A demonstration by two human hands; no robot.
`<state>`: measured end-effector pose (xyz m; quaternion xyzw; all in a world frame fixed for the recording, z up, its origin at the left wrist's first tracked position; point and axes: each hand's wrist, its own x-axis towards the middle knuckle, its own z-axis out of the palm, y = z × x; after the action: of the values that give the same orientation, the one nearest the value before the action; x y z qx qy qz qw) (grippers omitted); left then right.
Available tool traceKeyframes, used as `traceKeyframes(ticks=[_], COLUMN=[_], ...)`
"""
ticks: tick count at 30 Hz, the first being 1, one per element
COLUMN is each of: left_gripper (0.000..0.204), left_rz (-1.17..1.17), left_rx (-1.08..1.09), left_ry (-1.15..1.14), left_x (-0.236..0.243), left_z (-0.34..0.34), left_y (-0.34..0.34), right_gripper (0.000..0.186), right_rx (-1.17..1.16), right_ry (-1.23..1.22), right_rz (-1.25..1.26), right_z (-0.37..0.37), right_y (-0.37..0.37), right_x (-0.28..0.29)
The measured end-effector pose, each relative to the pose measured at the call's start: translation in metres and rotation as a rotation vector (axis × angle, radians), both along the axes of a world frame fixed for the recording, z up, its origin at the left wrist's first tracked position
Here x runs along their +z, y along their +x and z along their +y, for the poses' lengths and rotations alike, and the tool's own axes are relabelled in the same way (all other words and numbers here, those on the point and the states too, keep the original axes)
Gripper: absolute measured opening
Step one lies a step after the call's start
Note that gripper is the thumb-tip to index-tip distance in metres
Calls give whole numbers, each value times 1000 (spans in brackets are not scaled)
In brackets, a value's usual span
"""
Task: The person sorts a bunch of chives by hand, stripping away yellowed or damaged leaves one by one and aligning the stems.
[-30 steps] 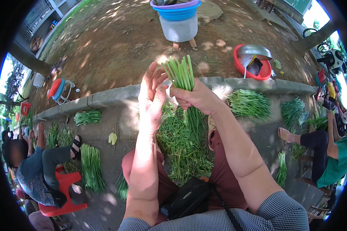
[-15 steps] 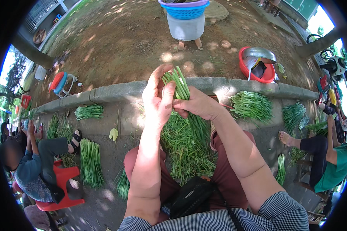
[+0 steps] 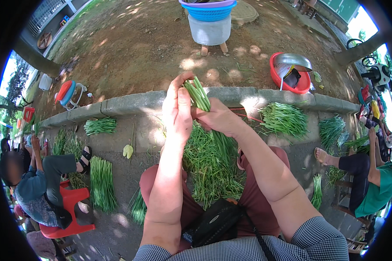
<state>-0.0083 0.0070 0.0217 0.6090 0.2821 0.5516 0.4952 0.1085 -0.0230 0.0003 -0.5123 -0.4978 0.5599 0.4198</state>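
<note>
Left hand (image 3: pixel 177 111) and right hand (image 3: pixel 217 118) raised together above the lap, both clamped on a bundle of green stalks (image 3: pixel 199 94), cut ends pointing up, fingers of the left wrapped over its near side, right gripping from the other side just beneath. Long leaves of the same bundle trailing down between the forearms into a loose heap of greens (image 3: pixel 210 165) across the knees and on the ground.

Little free room straight ahead: a grey concrete kerb (image 3: pixel 130 103) running left to right just beyond the hands, bending with the lens. Open bare dirt (image 3: pixel 139 52) past it, dappled with shade. On that dirt, a white bucket (image 3: pixel 210 29) topped by a blue basket (image 3: pixel 210 12), and to the right a red basin (image 3: pixel 287 78) with a metal bowl (image 3: pixel 294 61) resting in it.

On the near side of the kerb, dark paved ground with separate piles of greens: one close under the kerb at left (image 3: pixel 100 126), one long pile at lower left (image 3: pixel 102 182), a large one at right (image 3: pixel 285 118). Narrow lanes of ground between them.

At far left, another person seated on a red stool (image 3: pixel 72 209); at far right, a second person in a green top (image 3: pixel 381 187), sandalled foot stretched toward the piles. Black pouch (image 3: pixel 215 222) on the lap.
</note>
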Motion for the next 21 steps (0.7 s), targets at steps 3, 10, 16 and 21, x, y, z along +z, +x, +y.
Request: traceKeyframes(ticks=[3, 10, 16, 21], left_gripper=[27, 28, 23, 18], left_rz=[47, -111, -125, 50], left_rx=[0, -132, -163, 13], left_ry=[19, -158, -111, 105], left_x=[-10, -2, -5, -10], left_z=[4, 4, 9, 8], left_y=[1, 0, -1, 1], right_gripper=[24, 20, 17, 14], right_rx=[-71, -83, -47, -43], right_ry=[120, -10, -31, -92], right_rz=[-136, -138, -37, -73], right_z=[1, -3, -5, -4], right_y=[0, -1, 2, 4], right_x=[-7, 8, 11, 13])
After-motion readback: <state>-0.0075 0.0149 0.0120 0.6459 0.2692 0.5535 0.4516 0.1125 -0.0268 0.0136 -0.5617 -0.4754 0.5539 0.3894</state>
